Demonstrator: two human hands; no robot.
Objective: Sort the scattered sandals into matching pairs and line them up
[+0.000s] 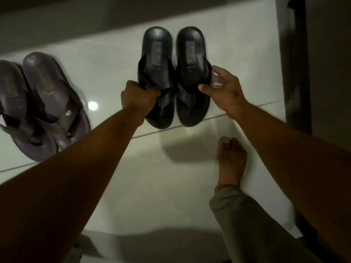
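The white tile floor (171,186) is shiny. Two black sandals (157,73) sit side by side near its far edge. The left hand (138,97) has a tight grip on the left one's strap. The right hand (224,88) is half open, with fingertips touching the right sandal (191,73). Two purple sandals (38,103) lie at the left edge.

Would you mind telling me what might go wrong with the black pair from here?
The left hand grips only the left black sandal's strap, so it may swing askew. The right hand, fingers spread, barely touches the right black sandal; a nudge could split the pair. The bare foot nearby could kick them.
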